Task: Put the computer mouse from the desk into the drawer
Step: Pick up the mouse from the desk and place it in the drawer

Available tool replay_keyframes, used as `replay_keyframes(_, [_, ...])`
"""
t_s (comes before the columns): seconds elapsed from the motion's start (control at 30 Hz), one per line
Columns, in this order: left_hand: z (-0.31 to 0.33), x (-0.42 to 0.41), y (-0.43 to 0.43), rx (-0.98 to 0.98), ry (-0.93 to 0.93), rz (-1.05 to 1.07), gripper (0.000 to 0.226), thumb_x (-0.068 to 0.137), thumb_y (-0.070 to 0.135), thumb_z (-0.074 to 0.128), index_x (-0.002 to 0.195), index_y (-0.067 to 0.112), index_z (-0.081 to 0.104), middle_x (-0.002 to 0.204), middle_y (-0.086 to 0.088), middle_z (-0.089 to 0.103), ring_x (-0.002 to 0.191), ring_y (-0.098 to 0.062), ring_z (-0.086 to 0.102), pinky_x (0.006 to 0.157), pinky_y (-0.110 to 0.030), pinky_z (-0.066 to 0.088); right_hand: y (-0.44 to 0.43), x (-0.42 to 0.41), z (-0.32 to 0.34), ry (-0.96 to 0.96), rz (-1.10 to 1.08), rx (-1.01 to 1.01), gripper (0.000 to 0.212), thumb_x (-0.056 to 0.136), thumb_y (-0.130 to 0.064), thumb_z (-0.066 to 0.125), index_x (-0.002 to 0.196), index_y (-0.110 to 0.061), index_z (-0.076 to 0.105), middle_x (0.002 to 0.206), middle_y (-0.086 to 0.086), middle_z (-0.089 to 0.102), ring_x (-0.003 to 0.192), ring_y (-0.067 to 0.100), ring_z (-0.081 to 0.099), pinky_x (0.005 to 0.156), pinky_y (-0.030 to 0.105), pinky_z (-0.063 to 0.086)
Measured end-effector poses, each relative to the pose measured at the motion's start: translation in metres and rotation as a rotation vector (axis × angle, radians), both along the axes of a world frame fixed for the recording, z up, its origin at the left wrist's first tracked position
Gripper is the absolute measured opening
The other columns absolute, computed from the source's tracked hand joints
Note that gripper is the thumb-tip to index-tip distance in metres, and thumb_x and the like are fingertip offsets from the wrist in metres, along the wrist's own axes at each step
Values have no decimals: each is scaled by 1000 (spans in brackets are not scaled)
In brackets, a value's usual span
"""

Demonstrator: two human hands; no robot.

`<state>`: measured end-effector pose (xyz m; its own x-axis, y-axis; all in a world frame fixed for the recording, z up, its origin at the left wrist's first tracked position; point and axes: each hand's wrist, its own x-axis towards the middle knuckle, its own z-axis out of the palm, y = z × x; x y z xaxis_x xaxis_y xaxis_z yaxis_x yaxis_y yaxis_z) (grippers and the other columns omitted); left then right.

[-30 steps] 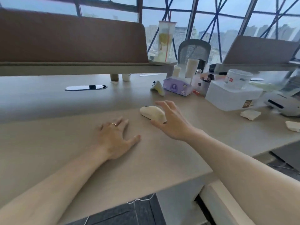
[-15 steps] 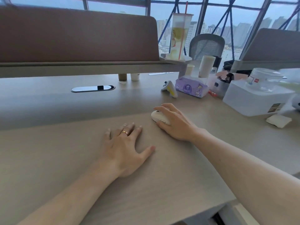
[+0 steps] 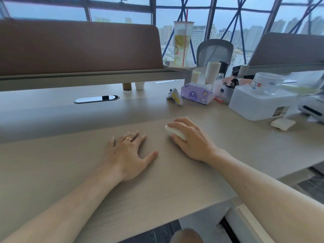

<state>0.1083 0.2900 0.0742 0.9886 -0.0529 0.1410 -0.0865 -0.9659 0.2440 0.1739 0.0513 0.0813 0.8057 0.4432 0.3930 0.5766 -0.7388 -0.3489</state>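
Observation:
A cream-white computer mouse lies on the light wooden desk, right of centre. My right hand covers it from the right, fingers curled over its top and thumb against its near side; only its left end shows. My left hand rests flat on the desk to the left of the mouse, fingers spread, a gold ring on one finger, holding nothing. A white drawer unit shows below the desk's front edge at lower right; I cannot tell whether it is open.
Along the back right stand a purple tissue pack, a small white and yellow controller, a white box with a clear tub on it, and paper cups. A brown partition with a drink cup beside it closes off the back.
My right hand has closed over the mouse, which a second ago lay uncovered beside its open fingers. My left hand stays flat on the desk. The camera has shifted.

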Motion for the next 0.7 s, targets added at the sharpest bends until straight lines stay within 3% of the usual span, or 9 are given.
replay_keyframes(0.17, [6,-14,-22,57,-390,-208,60,83,44,70,137,21,58,153,-3,50,133,-28,48,105,-47,42,-43,-37,7,-66,-30,51,37,95,-32,59,132,-27,63,133,-1,56,113,23,63,97,37,49])
replay_keyframes(0.23, [6,-26,-53,-15,-434,-356,53,84,35,73,133,20,61,147,-2,55,130,-25,51,103,-46,47,-64,-54,10,-96,-65,91,37,94,-31,61,131,-27,64,133,-1,58,113,21,63,96,35,49])
replay_keyframes(0.4, [-5,-69,-149,-174,-363,-620,52,92,44,63,138,21,59,147,2,57,133,-17,47,110,-37,40,-128,-97,11,-152,-192,151,39,94,-30,65,132,-26,63,134,-3,57,118,17,61,99,37,49])
replay_keyframes(0.57, [-19,-95,-217,-167,-345,-738,54,95,49,56,140,21,55,145,3,57,131,-19,50,106,-39,44,-193,-146,8,-149,-330,171,38,95,-31,64,133,-27,63,137,-6,55,120,13,58,102,35,46])
replay_keyframes(0.7, [-44,-108,-250,-105,-377,-786,53,90,48,64,134,20,60,142,1,60,132,-20,51,111,-36,35,-229,-182,-3,-161,-414,133,38,96,-32,63,133,-28,62,138,-6,54,119,14,58,100,36,48])
